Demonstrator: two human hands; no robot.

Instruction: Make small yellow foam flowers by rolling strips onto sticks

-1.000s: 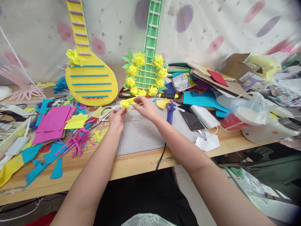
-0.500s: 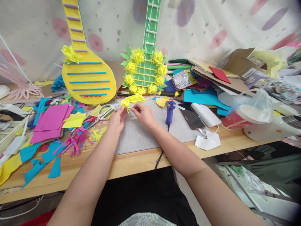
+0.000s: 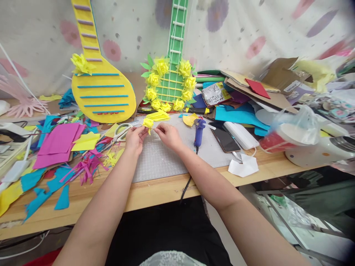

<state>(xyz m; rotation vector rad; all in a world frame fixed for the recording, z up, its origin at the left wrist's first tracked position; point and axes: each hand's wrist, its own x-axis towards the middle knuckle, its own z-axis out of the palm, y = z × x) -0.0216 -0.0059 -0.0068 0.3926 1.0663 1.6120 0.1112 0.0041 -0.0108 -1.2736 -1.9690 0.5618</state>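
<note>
Between the fingertips of my left hand (image 3: 135, 138) is a small yellow paper flower (image 3: 148, 122), held above the grey cutting mat (image 3: 158, 162). My right hand (image 3: 168, 135) is pinched close beside the flower's lower end; whatever its fingertips hold is too small to make out. Just behind the flower lies a stack of yellow paper strips (image 3: 158, 116). Scissors (image 3: 122, 132) with pale handles rest left of my left hand. A blue glue gun (image 3: 198, 132) stands on the mat, right of my right hand.
Behind stand a yellow cardboard instrument (image 3: 104, 88) and a green one (image 3: 172, 79) ringed with yellow flowers. Magenta paper (image 3: 59, 142) and scraps cover the left side. A phone (image 3: 225, 137), a white power bank (image 3: 241, 135) and a red-and-white cup (image 3: 285, 136) sit at right.
My left hand has shifted slightly left and its fingers have opened a little around the flower. The right hand stays pinched near it. The whole view has moved slightly.
</note>
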